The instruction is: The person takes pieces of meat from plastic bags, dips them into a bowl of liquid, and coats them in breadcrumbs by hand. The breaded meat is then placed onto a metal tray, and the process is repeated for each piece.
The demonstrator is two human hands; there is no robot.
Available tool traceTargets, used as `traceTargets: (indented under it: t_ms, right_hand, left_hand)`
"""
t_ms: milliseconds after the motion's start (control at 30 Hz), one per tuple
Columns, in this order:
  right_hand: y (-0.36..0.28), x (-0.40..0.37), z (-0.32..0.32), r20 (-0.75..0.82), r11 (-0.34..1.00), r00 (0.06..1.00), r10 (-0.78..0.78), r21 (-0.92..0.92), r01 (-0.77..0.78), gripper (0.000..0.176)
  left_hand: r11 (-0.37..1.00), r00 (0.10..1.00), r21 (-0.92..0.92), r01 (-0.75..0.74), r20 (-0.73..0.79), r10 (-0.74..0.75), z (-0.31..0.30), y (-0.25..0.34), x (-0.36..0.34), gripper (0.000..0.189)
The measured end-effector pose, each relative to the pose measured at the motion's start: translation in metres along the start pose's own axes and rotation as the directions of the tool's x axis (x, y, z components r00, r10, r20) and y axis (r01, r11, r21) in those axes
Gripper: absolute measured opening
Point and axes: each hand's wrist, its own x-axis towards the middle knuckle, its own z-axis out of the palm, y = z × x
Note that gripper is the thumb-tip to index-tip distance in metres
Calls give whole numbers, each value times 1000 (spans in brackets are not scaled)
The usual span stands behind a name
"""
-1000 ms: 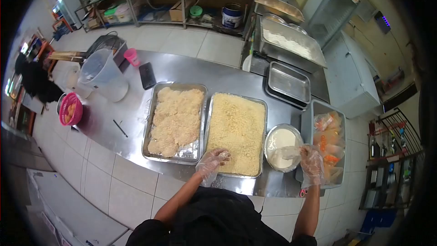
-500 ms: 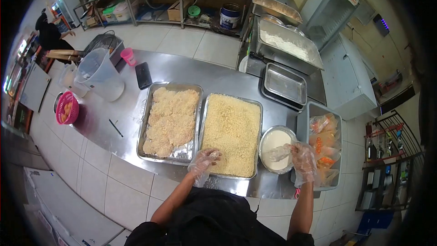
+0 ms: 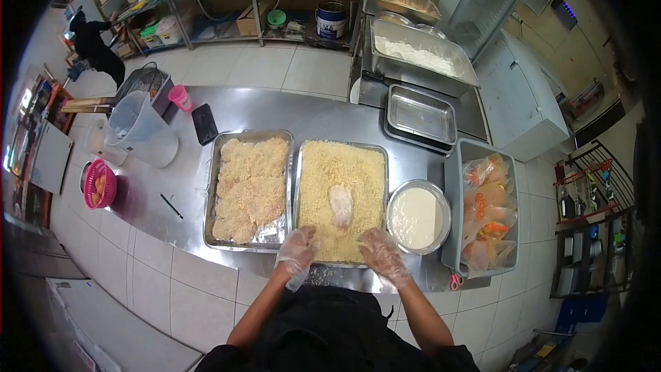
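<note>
A pale, raw-looking piece of meat is seen on a bed of yellowish crumbs, a little nearer the wearer than the middle of the crumb tray; its top is left uncoated. Both hands are covered by clear plastic gloves. The left hand is held over the near left corner of the tray, its fingers loosely bent and released. The right hand is placed at the near right corner, fingers spread and likewise released (whether crumbs are touched by either set of fingertips cannot be told). The meat is left ungripped, just beyond and between the hands.

To the left, crumb-coated pieces are spread in a second metal tray. To the right, white batter is held in a round metal bowl. Beside it, filled plastic bags are stacked in a grey bin.
</note>
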Motion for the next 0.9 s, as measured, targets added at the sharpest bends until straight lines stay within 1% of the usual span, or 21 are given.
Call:
traceTargets:
  t_ms: [33,100,133,200,233,267,300,367,400,467,500,567,600,667,700,733,767,800,833,867,900]
  right_hand:
    - [7,-7,13,51,999,998,40,26,-41,43]
    - [5,-12,27,60,979,983,172,-117,-164,62]
    - [3,-13,35,56,956,969,241,-186,-227,71]
    - [7,-6,60,60,930,969,242,-299,-213,88]
    - [13,0,76,60,911,969,241,-357,-205,96]
    - [21,3,100,-57,904,957,285,-317,-288,87]
    - [23,11,107,-37,923,933,357,-137,-359,89]
    - [26,28,112,42,857,883,468,224,-465,93]
    - [39,32,113,98,832,910,404,375,-410,92]
    - [72,37,110,179,702,954,241,647,-299,91]
    - [62,42,95,144,605,965,217,757,-249,91]
    - [15,57,26,85,364,978,190,919,-150,92]
    - [6,66,4,48,500,982,182,856,-134,92]
    - [-1,81,-27,-25,739,990,136,669,-84,92]
    - [9,82,-19,-85,918,992,89,394,-49,92]
    - [29,87,-2,-132,997,991,23,73,-14,92]
    - [47,93,18,-156,966,986,-53,-257,11,92]
    - [59,100,42,-39,929,996,76,-360,-85,91]
    - [81,101,67,-35,940,995,89,-328,-96,87]
    - [109,99,95,-33,949,994,100,-297,-105,84]
    - [133,96,115,-28,957,993,112,-266,-115,80]
  left_hand:
    - [981,999,192,-5,39,-2,-2,14,-5,53]
    - [836,993,547,-40,118,-30,0,31,-9,63]
    - [814,996,579,-54,89,4,11,26,-7,67]
    - [763,996,641,-86,37,81,47,-2,4,76]
    - [793,999,608,-42,10,45,61,-12,10,79]
    - [820,1000,573,2,-19,11,73,-20,17,82]
    - [843,999,536,41,-49,-18,81,-28,25,84]
    - [913,1000,408,-10,4,9,88,-47,36,88]
    - [940,999,340,-33,27,26,86,-50,43,90]
    - [946,998,321,-31,-49,50,68,-16,43,89]
    - [951,996,310,-25,-78,52,59,1,37,88]
    - [936,950,251,-245,-128,283,33,33,45,89]
    - [910,908,225,-349,-159,388,23,43,51,90]
    - [877,937,419,-237,-140,320,18,34,74,94]
    - [840,947,512,-182,-139,289,17,29,82,96]
    - [712,969,683,-162,-26,246,15,29,85,97]
    - [550,982,820,-159,73,175,14,30,88,97]
    - [362,985,916,-171,152,81,14,30,90,98]
    - [470,990,871,-144,128,67,25,6,95,95]
    - [571,993,813,-116,105,53,45,-38,105,93]
    - [665,996,742,-88,85,36,55,-59,112,91]
